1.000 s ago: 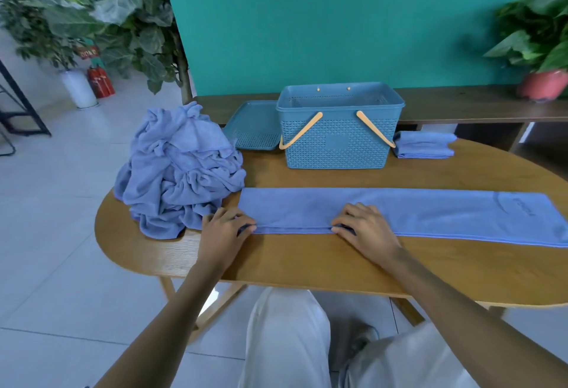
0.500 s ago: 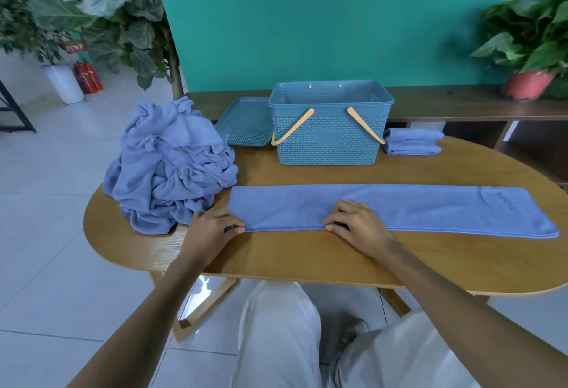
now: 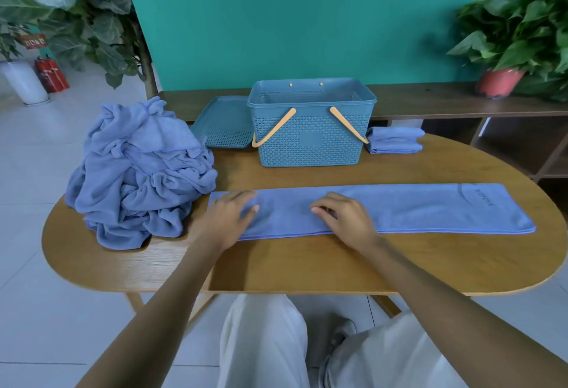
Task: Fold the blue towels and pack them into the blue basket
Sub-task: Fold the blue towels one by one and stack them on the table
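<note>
Blue towel, folded into a long strip, lies across the wooden surface before the basket. Both hands, left and right, rest flat on it, fingers spread but blurred. The basket's inside is mostly hidden.

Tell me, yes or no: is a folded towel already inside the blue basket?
No. The blue basket looks empty; the one folded towel lies on the table beside it.

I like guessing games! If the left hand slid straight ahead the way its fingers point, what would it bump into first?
The left hand lies flat on the long towel, fingers pointing away and a little right. After bare table, it would probably meet the basket, though depth is hard to judge.
</note>
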